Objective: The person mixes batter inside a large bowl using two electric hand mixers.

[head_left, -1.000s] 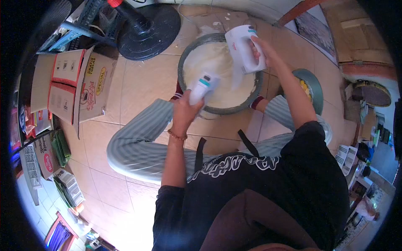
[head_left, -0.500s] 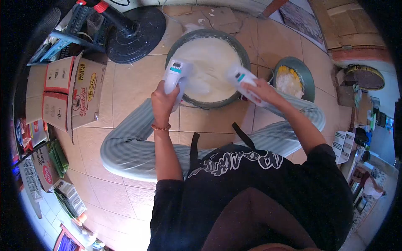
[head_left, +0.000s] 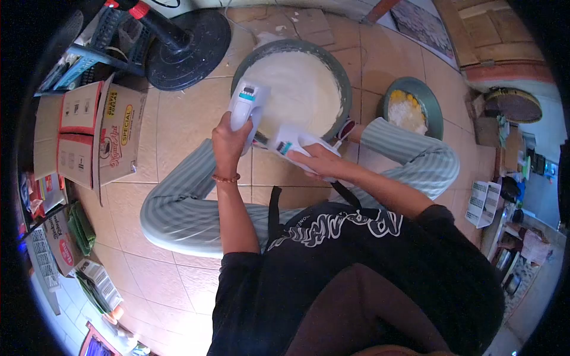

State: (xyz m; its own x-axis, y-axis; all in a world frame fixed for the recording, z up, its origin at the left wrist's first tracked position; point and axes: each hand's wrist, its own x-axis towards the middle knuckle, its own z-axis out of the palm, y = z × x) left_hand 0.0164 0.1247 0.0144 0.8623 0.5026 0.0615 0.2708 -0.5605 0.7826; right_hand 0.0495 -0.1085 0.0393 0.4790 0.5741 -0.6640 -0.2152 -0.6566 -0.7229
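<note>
My left hand (head_left: pixel 230 142) is closed round the handle of a white hand mixer (head_left: pixel 247 107), held over the left rim of a wide green basin (head_left: pixel 240 65). Pale, creamy batter (head_left: pixel 303 83) fills the basin. In my right hand (head_left: pixel 319 159) is a second white hand mixer (head_left: pixel 297 142), tilted across the basin's near edge with its front pointing left. The beaters of both mixers are hidden under their bodies. To the right, beyond my bent knee, a smaller green basin (head_left: pixel 436 113) holds white powder (head_left: pixel 406 115) and yellow lumps (head_left: pixel 399 97).
A cardboard box (head_left: pixel 119 136) stands open on the left. Behind it are a round black stand base (head_left: pixel 189 50) and a blue plastic rack (head_left: pixel 98 59). My crossed legs (head_left: pixel 178 219) frame the near floor. A wooden cabinet (head_left: pixel 487 32) is at the far right.
My right hand has brought its mixer left and toward me, from the basin's right side to its near edge. My left hand and its mixer stay nearly in place.
</note>
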